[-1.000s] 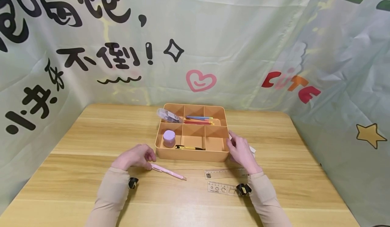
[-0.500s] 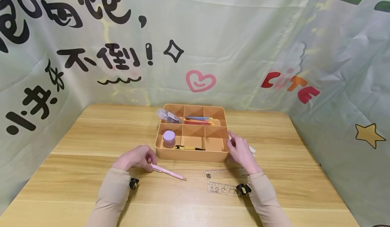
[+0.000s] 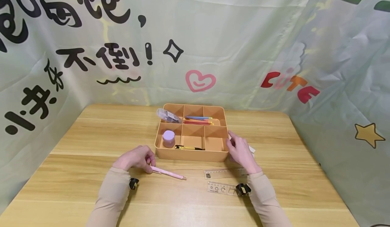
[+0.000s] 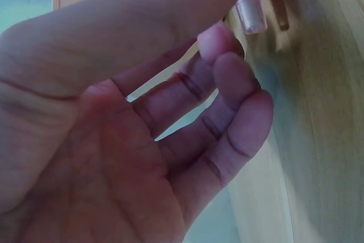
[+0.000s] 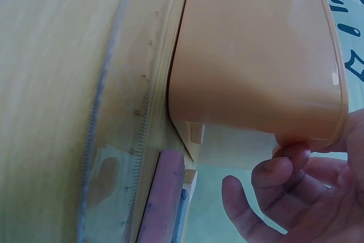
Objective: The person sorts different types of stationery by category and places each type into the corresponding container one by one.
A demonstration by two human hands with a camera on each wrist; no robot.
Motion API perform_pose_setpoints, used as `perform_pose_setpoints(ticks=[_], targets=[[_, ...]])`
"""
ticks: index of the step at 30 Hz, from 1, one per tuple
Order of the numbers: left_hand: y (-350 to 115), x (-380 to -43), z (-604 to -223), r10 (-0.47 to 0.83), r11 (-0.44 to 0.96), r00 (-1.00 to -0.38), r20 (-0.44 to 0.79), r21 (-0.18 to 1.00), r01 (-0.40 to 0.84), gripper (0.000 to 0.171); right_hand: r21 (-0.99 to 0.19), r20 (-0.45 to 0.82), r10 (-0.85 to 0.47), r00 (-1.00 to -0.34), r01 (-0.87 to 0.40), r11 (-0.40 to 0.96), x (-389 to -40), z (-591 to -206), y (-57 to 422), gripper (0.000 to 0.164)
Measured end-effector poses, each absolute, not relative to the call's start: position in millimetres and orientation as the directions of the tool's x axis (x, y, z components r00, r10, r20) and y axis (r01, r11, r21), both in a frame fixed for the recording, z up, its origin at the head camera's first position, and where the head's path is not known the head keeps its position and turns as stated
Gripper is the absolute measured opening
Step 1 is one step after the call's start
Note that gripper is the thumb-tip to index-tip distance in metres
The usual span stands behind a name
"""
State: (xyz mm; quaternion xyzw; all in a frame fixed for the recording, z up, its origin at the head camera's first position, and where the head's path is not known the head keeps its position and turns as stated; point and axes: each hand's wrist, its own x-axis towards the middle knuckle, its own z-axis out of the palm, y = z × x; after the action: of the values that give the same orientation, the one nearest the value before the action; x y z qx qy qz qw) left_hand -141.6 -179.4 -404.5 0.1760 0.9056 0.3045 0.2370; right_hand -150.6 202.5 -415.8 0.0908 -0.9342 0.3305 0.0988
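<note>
My left hand (image 3: 137, 157) pinches the rear end of a pink pen (image 3: 169, 173), which slants over the wooden table with its point to the right. In the left wrist view a bit of the pen (image 4: 250, 12) shows past the fingertips, and the other fingers curl loosely. My right hand (image 3: 242, 150) grips the right wall of an orange divided organizer box (image 3: 192, 156), thumb at the rim and fingers along the outside. A purple-lidded jar (image 3: 169, 138) and a yellow-and-black pen (image 3: 189, 148) lie in its front compartments. Blue and red pencils (image 3: 198, 122) occupy the back middle one.
Two clear rulers (image 3: 217, 174) lie by the right forearm. A clear packet (image 3: 168, 115) leans in the back left compartment. Beside the box's right end, a pink block (image 5: 162, 197) shows in the right wrist view. A printed cloth (image 3: 237, 50) hangs behind the table.
The left hand shifts slightly, and the pink pen's rear end comes a little nearer with it. The right hand and the organizer box stay in place.
</note>
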Motion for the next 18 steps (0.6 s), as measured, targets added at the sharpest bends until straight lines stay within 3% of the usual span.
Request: perform_pose_setpoints(ticks=[18], targets=[[-180.9, -144.0, -407.1, 0.517, 0.714, -0.797, -0.310, 0.670, 0.203, 0.016, -0.612, 0.244, -0.112, -0.963, -0.242, 0.753, -150.7, -416.0, 203.1, 0.045]])
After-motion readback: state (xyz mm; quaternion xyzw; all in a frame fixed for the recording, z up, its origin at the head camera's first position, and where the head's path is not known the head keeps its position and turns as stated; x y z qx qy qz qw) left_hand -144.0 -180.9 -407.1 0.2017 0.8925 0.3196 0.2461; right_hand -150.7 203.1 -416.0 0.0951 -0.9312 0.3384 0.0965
